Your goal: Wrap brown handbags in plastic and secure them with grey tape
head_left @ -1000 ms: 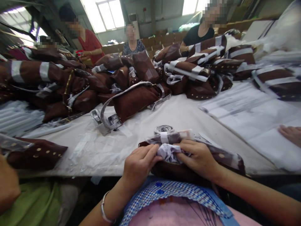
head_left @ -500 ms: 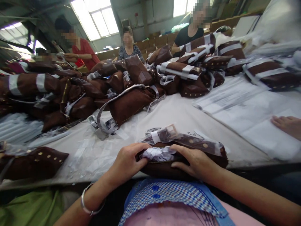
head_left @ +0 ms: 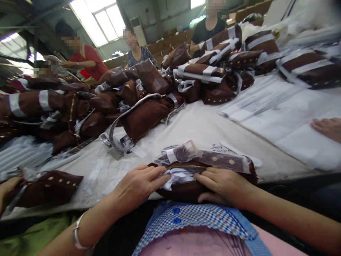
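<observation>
Directly before me a brown handbag [head_left: 181, 190] lies on the table, its zipped opening apart and crumpled white paper [head_left: 179, 176] showing inside. My left hand [head_left: 145, 181] is closed at the left end of the opening, fingertips and thumb on the paper. At the opening's right end, my right hand [head_left: 223, 186] grips the bag's front edge, with its fingers over the paper and its thumb low on the front. Clear plastic wrap [head_left: 213, 160] covers the bag's studded back part and strap.
Brown bags [head_left: 154, 76] are heaped across the far side of the table. White sheets [head_left: 282, 113] lie to the right, near another person's hand [head_left: 325, 128]. At far left, a co-worker's hand [head_left: 9, 190] touches a studded bag [head_left: 50, 188]. Several people stand beyond the heap.
My left fingers have shifted from the bag's rim onto the paper, and my right fingers have moved down into the opening. At left, a co-worker's hand has come onto the studded bag.
</observation>
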Demonstrator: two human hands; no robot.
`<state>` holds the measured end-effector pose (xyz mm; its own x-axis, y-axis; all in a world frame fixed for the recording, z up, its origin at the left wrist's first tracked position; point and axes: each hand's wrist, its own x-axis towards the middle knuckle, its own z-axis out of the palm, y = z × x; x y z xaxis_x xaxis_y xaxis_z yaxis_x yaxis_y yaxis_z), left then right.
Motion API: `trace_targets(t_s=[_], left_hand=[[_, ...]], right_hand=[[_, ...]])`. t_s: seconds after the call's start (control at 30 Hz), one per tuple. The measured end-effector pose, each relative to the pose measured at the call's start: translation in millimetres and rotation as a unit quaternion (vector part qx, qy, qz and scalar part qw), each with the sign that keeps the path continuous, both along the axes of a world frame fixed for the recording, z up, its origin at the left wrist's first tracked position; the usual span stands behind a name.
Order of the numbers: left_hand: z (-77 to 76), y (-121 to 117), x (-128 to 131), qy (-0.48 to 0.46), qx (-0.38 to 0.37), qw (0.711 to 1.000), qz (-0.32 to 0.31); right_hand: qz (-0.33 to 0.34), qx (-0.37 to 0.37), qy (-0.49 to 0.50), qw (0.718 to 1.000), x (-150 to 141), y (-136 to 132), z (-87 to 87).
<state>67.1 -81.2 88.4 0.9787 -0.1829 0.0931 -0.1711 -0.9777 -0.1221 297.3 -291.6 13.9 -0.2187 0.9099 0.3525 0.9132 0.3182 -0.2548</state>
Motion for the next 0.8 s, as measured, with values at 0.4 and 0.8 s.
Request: trace_targets(t_s=[0.4, 0.8], left_hand=[[11.2, -19, 7, 0.025, -0.001, 0.988, 0.155], [2.0, -47, 86, 0.030, -0.222, 0.973, 0.053]], right_hand=[[0.042, 0.086, -0.046, 0.994, -2, 7, 3.3], [-0.397, 0.171, 0.292, 0.853, 37, -56, -35.0]])
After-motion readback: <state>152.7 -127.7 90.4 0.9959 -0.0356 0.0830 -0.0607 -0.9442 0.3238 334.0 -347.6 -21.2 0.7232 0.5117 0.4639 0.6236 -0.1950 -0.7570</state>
